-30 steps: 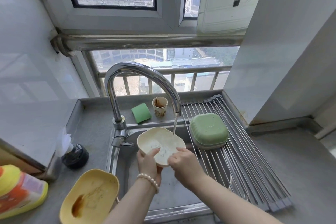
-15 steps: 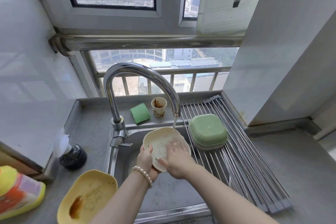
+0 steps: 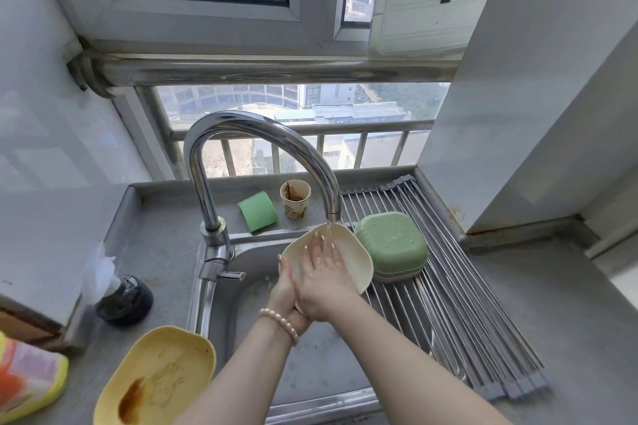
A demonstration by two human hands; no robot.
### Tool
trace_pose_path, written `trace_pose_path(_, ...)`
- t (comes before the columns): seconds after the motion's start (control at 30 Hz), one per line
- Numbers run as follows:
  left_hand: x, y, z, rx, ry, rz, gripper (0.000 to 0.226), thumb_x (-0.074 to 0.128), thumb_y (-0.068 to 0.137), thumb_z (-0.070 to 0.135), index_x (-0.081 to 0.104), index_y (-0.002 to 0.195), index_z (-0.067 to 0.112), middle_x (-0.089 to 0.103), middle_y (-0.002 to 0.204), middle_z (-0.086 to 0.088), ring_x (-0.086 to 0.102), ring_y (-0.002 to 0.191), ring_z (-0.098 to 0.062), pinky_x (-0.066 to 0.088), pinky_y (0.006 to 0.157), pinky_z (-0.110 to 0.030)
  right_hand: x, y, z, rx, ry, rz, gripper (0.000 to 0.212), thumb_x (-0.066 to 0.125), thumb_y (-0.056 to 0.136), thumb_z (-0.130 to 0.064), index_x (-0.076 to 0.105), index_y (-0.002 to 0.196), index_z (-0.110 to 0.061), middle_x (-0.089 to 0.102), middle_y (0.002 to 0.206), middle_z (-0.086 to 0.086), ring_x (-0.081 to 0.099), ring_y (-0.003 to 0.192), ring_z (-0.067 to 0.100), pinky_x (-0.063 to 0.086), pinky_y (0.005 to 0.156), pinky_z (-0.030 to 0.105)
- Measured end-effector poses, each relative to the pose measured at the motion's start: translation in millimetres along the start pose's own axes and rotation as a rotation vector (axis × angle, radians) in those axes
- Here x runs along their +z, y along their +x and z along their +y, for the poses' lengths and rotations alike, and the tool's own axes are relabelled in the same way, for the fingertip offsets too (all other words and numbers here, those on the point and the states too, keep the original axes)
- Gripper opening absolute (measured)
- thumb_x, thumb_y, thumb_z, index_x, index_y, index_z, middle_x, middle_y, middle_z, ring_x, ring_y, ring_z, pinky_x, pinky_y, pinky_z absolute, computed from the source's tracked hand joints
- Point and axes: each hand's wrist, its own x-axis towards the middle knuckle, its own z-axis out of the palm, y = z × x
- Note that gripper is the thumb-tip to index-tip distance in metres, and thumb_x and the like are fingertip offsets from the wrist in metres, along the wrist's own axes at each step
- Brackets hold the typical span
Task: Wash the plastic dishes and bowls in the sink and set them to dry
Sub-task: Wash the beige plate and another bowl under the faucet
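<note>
A cream plastic bowl point(image 3: 355, 260) was held tilted over the sink point(image 3: 241, 290). A green bowl point(image 3: 392, 245) lay upturned on the rack point(image 3: 466, 314); a stained yellow dish point(image 3: 155, 379) sat on the counter.

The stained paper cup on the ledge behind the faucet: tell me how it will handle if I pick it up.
The small stained paper cup probably weighs little and crushes easily. Standing upright and narrow-based, it may tip if nudged. How full it is cannot be told.

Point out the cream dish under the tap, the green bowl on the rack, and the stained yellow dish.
cream dish point(image 3: 355, 260): head view, bare inner face right of the hand.
green bowl point(image 3: 390, 240): head view, upturned base.
stained yellow dish point(image 3: 165, 373): head view, inner floor.
</note>
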Motion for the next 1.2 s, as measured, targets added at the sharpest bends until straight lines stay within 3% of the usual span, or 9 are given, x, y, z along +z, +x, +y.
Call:
trace_pose_path(0.27,8.7,19.7,7.5,0.064,0.055,0.188,0.081,0.044,0.086,0.071,0.051,0.132,0.005,0.06,0.127,-0.014,0.06,0.114,-0.033,0.044,0.103,-0.049,1.3,-2.2,17.5,-0.273,0.325,-0.021,0.07,0.037,0.093,-0.014,0.003,0.154,-0.02,0.003,0.161,0.007,-0.006,0.148,0.019,-0.008,0.119,0.036)
trace_pose_path(0.4,8.4,18.6,21.8,0.16,0.381,0.417,0.073,0.044,0.088,0.067,0.056,0.109,-0.002,0.068,0.077,-0.013,0.067,0.063,-0.024,0.055,0.059,-0.029,14.6,-11.2,29.5,-0.286,0.482,-0.132,0.048,0.039,0.1,-0.032,0.033,0.148,-0.03,0.015,0.159,0.006,-0.001,0.148,0.02,0.002,0.12,0.037)
trace_pose_path(0.5,2.7,17.2,31.7,0.278,0.754,0.569,0.073,0.03,0.094,0.063,0.057,0.118,0.0,0.064,0.102,-0.015,0.061,0.093,-0.031,0.049,0.083,-0.036,15.1,-30.3,35.7,-0.289,0.505,-0.098,0.049,0.049,0.096,-0.047,0.042,0.143,-0.034,0.015,0.159,0.005,0.002,0.148,0.019,0.005,0.118,0.031)
trace_pose_path(0.6,4.8,15.7,33.7,0.371,0.956,0.606,0.06,0.026,0.1,0.052,0.059,0.1,0.002,0.059,0.083,-0.01,0.052,0.088,-0.027,0.036,0.077,-0.031,16.3,-35.9,40.9,-0.324,0.44,0.058,0.052,0.051,0.091,-0.053,0.052,0.137,-0.027,0.031,0.153,-0.002,0.008,0.144,0.005,-0.006,0.116,0.024)
trace_pose_path(0.77,-2.7,14.9,46.6,0.295,1.085,0.655,0.054,0.027,0.104,0.039,0.053,0.129,-0.001,0.056,0.128,-0.016,0.051,0.117,-0.031,0.036,0.093,-0.032,41.6,-30.7,73.8,-0.284,0.3,0.518,0.076,0.032,0.077,-0.081,0.072,0.084,-0.016,0.072,0.102,0.001,0.066,0.103,0.016,0.019,0.112,0.061)
trace_pose_path(0.83,-8.0,18.7,47.4,0.195,1.037,0.579,0.053,0.028,0.103,0.042,0.051,0.131,0.004,0.054,0.134,-0.012,0.051,0.122,-0.033,0.037,0.107,-0.04,44.2,-31.1,78.3,-0.245,0.452,0.551,0.079,0.037,0.074,-0.083,0.069,0.075,-0.011,0.071,0.093,0.002,0.064,0.102,0.019,0.028,0.111,0.05)
trace_pose_path(0.97,-8.6,24.1,40.7,-0.008,0.514,0.356,0.048,0.033,0.103,0.037,0.05,0.128,0.001,0.06,0.123,-0.024,0.06,0.109,-0.041,0.051,0.086,-0.054,28.7,-32.4,72.0,-0.134,0.964,0.61,0.068,0.068,0.059,-0.075,0.057,0.058,-0.008,0.061,0.068,0.001,0.058,0.078,0.018,0.046,0.071,0.028)
trace_pose_path(1.1,9.6,22.0,31.5,0.12,0.317,0.249,0.062,0.055,0.087,0.046,0.048,0.127,-0.001,0.06,0.115,-0.025,0.06,0.106,-0.04,0.048,0.095,-0.053,12.1,-31.6,64.3,0.071,1.437,0.558,0.055,0.082,0.069,-0.04,0.034,0.054,-0.018,0.03,0.05,-0.012,0.027,0.049,0.003,0.024,0.051,0.022)
trace_pose_path(1.2,21.1,22.4,24.5,0.39,0.633,0.348,0.064,0.059,0.076,0.066,0.05,0.116,0.017,0.06,0.117,-0.015,0.059,0.107,-0.03,0.05,0.09,-0.045,6.2,-27.9,58.1,0.243,1.723,0.43,0.055,0.079,0.061,-0.058,0.043,0.061,-0.017,0.043,0.056,-0.003,0.042,0.057,0.01,0.037,0.056,0.028)
